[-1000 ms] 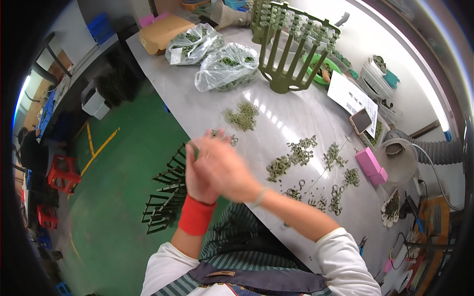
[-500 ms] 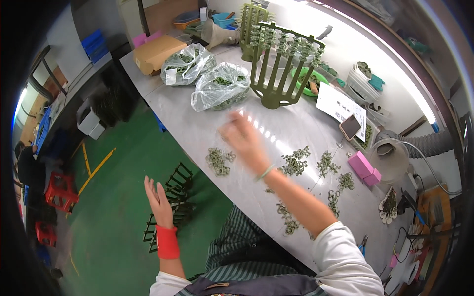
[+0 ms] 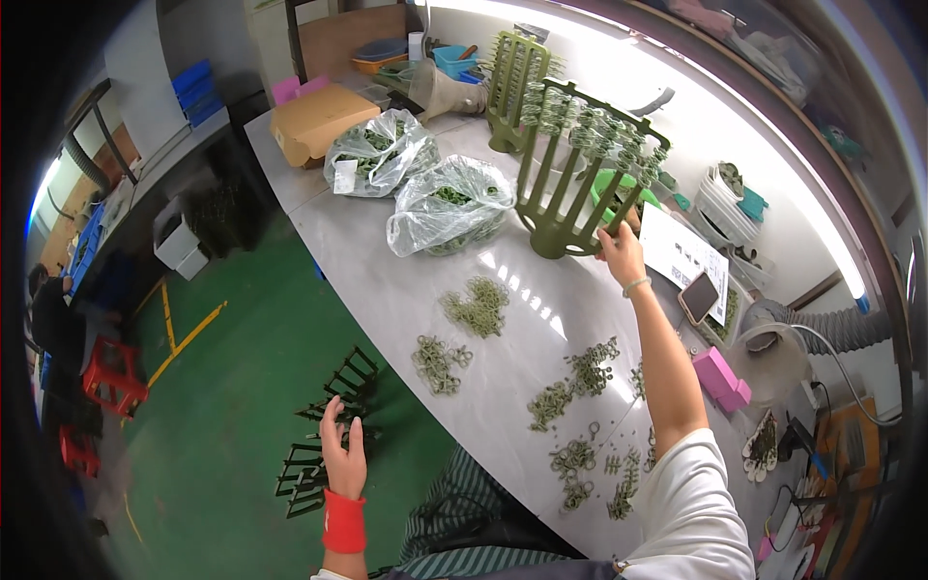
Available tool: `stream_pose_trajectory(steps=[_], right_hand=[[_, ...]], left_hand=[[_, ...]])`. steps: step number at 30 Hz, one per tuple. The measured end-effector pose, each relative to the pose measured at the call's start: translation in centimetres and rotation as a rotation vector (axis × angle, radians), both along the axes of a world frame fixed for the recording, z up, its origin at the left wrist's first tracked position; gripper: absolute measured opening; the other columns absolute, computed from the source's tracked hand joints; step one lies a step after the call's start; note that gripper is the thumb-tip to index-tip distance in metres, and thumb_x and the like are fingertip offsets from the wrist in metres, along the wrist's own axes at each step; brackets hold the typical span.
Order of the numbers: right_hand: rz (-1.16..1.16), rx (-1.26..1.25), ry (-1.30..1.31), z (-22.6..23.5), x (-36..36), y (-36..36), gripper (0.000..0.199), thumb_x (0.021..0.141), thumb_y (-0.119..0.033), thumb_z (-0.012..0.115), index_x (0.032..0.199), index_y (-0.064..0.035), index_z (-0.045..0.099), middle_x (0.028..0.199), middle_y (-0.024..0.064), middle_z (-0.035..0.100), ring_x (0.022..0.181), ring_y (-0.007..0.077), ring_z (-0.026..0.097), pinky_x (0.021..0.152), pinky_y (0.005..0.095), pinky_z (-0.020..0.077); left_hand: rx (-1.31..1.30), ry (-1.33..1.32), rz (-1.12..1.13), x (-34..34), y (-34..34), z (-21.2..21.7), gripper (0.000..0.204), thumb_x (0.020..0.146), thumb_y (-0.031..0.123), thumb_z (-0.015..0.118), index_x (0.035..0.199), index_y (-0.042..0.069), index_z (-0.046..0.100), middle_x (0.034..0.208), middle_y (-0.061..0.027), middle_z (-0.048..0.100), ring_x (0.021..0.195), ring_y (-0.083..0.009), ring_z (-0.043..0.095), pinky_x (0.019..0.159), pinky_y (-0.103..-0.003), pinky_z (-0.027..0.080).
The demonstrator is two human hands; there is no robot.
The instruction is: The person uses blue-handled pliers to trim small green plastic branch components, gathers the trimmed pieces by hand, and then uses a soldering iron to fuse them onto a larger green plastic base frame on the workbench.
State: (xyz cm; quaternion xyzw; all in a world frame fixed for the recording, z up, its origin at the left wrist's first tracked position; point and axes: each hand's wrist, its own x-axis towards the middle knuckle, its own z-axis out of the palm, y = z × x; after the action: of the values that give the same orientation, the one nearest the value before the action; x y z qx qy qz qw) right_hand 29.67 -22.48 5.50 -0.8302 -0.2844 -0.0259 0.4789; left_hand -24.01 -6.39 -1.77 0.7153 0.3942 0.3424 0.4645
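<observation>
My right hand (image 3: 623,255) reaches across the table with its fingers closed around the lower right side of an olive-green rack (image 3: 551,238). The rack stands upright on its base, and its tall prongs carry several small pale green rings or clips near the top. My left hand (image 3: 345,459) hovers over the floor side, left of the table edge, empty with its fingers apart. On the table between my arms lie loose piles of small green rings (image 3: 476,307), with another cluster (image 3: 442,365) closer to the edge. More ring pieces (image 3: 592,367) lie beside my right forearm.
Two clear plastic bags (image 3: 452,208) of green parts and a cardboard box (image 3: 321,124) stand at the far left. A second rack (image 3: 514,92) is behind. To the right are a phone (image 3: 698,297), a pink block (image 3: 721,378) and a lamp-like funnel (image 3: 773,362). Dark racks (image 3: 307,474) stand on the floor.
My right hand has moved from above the middle of the table to the right side of the green rack and gripped it. A ring pile it covered now shows. My left hand is lower.
</observation>
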Motion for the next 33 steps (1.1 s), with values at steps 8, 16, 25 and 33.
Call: stream_pose_trajectory(steps=[8,16,25,33], right_hand=[[-0.248,0.0,-0.245,-1.6,-3.4,0.4,0.023,0.096,-0.022,0.06,0.096,-0.0014,0.049,0.083,0.0184,0.064,0.064,0.0338,0.066,0.064,0.0455,0.0508],[-0.389,-0.035,-0.472,-2.0,-2.8,2.3,0.027,0.095,-0.023,0.062,0.093,-0.0015,0.046,0.083,0.0167,0.064,0.06,0.029,0.068,0.061,0.0433,0.0502],[-0.244,0.021,-0.16,-1.9,-0.9,2.7,0.031,0.092,-0.025,0.066,0.103,0.0003,0.051,0.096,0.0205,0.065,0.08,0.0339,0.069,0.068,0.043,0.0518],[0.026,0.161,-0.059,-3.9,-8.9,1.9,0.036,0.086,-0.018,0.073,0.114,-0.0018,0.057,0.109,0.0139,0.063,0.088,0.0235,0.066,0.076,0.0348,0.0531]], left_hand=[[0.102,0.057,-0.096,3.7,0.1,1.1,0.05,0.098,0.019,0.058,0.144,0.007,0.042,0.141,-0.0137,0.047,0.131,-0.0276,0.045,0.108,-0.041,0.036],[0.521,-0.008,-0.029,12.0,4.6,2.6,0.066,0.097,0.021,0.059,0.151,0.0,0.028,0.155,-0.0178,0.032,0.145,-0.0374,0.025,0.118,-0.047,0.023],[0.652,0.257,-0.157,16.7,10.4,-3.1,0.064,0.096,0.034,0.058,0.151,0.011,0.034,0.153,-0.0172,0.035,0.144,-0.0384,0.026,0.118,-0.052,0.015],[0.707,0.25,-0.123,16.8,10.0,-2.7,0.054,0.098,0.032,0.056,0.146,0.012,0.043,0.149,-0.0137,0.042,0.143,-0.0375,0.028,0.118,-0.053,0.015]])
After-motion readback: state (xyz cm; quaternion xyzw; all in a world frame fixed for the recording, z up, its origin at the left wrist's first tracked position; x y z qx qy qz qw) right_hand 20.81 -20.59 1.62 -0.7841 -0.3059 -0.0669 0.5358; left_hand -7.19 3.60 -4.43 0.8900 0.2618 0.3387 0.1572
